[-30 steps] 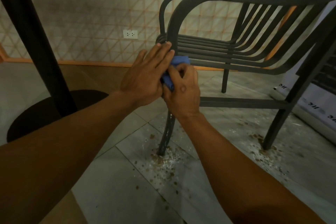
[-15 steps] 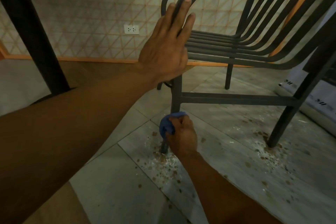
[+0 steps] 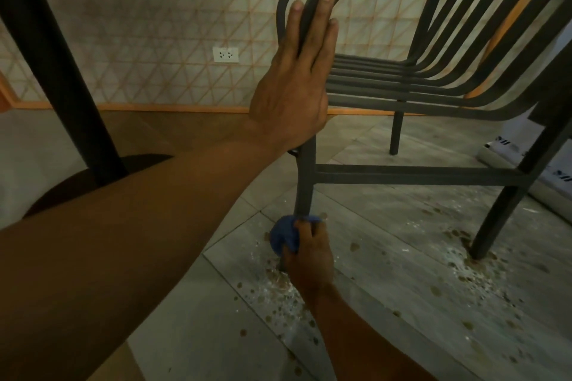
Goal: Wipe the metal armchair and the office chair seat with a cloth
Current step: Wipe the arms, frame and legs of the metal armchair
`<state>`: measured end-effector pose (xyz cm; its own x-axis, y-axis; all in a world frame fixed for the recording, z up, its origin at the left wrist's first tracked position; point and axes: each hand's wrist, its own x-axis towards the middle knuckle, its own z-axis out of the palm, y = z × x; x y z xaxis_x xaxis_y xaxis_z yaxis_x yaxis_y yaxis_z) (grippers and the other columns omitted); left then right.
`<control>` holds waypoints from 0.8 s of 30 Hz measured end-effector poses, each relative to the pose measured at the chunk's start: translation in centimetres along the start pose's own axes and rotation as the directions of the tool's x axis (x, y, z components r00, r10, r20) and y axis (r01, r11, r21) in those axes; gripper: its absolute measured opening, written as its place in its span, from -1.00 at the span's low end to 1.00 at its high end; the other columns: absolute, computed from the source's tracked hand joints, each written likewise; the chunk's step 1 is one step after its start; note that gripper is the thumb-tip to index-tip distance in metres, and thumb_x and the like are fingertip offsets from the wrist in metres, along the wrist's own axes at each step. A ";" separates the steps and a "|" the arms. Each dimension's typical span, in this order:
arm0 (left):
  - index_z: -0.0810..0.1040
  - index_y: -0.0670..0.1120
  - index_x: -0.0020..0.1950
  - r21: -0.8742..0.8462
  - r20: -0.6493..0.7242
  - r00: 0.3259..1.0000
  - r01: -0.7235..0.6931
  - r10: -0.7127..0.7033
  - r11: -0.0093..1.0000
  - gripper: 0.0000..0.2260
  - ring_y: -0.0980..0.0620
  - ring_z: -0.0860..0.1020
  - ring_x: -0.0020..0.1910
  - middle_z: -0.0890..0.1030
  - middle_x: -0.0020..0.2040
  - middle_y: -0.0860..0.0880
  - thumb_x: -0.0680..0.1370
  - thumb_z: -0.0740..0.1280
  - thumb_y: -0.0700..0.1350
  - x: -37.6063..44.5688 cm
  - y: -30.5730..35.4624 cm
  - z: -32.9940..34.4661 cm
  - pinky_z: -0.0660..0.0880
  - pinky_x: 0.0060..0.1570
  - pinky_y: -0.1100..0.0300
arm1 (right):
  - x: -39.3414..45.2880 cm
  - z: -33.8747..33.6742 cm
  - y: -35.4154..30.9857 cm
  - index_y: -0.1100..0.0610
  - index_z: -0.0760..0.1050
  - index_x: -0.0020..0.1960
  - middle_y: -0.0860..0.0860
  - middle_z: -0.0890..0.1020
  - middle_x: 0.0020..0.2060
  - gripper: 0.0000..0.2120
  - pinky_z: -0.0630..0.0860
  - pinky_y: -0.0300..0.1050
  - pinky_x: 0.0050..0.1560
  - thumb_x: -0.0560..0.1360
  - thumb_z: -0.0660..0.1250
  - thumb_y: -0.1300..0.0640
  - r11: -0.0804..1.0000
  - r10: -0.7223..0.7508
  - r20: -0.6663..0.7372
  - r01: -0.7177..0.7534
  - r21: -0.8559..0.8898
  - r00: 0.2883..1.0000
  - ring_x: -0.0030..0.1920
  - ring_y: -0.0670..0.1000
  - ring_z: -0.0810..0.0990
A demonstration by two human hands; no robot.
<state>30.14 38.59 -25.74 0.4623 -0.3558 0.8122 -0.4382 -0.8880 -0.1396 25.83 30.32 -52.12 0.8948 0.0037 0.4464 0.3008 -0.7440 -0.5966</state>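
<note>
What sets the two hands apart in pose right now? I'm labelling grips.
The left hand lies flat, fingers extended, high on the armchair arm curve; the right hand is curled low on its front leg. The right grips the blue cloth; the left holds nothing. Both touch the armchair.

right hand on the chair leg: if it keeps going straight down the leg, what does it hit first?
Most likely the tiled floor. The right hand grips the blue cloth low on the armchair's front leg, with only the leg's short remaining stretch showing below it.
</note>
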 end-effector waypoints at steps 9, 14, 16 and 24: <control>0.31 -0.18 0.46 0.088 -0.001 0.994 -0.104 0.105 0.991 -0.50 -0.46 0.03 0.48 0.14 0.53 -0.33 0.51 0.13 -0.14 -1.9 -0.8 1.3 0.22 0.41 -0.23 | 0.0 -0.3 -1.0 0.18 0.47 0.10 0.15 0.50 0.02 -0.67 0.54 -0.10 -0.23 0.37 0.45 0.22 0.997 0.023 -0.174 -0.010 0.071 0.984 -0.15 0.04 0.50; 0.50 -0.13 0.25 0.055 0.032 0.989 -0.145 0.144 0.988 -0.65 -0.49 0.01 0.47 0.15 0.53 -0.30 0.51 0.18 -0.06 -3.2 -1.3 2.1 0.27 0.39 -0.24 | 1.3 0.0 -0.8 0.25 0.50 0.04 0.24 0.52 -0.04 -0.65 0.54 -0.06 -0.31 0.30 0.50 0.24 0.998 -0.030 -0.182 0.039 0.048 0.983 -0.19 0.13 0.54; 0.52 -0.11 0.20 0.063 0.057 0.986 -0.159 0.156 0.985 -0.68 -0.49 -0.01 0.48 0.13 0.54 -0.28 0.52 0.18 -0.03 -4.0 -1.5 2.7 0.27 0.38 -0.26 | 0.6 0.9 0.0 0.23 0.48 0.04 0.22 0.50 -0.03 -0.67 0.53 -0.11 -0.32 0.32 0.47 0.26 0.999 -0.004 -0.122 0.010 0.048 0.992 -0.19 0.12 0.54; 0.37 -0.02 0.40 0.120 0.123 0.971 -0.220 0.205 0.968 -0.56 -0.44 -0.05 0.50 0.07 0.56 -0.25 0.53 0.15 0.03 -7.6 -1.6 4.7 0.00 0.47 -0.30 | -1.6 2.0 1.2 0.23 0.46 0.08 0.22 0.51 0.01 -0.75 0.53 -0.03 -0.22 0.41 0.36 0.27 0.995 0.090 0.004 -0.090 0.041 0.996 -0.10 0.19 0.54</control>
<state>30.96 41.34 -34.36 0.4539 -0.5635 0.6902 -0.4336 -0.8164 -0.3814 25.41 30.73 -54.86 0.9193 -0.0606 0.3888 0.2325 -0.7134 -0.6611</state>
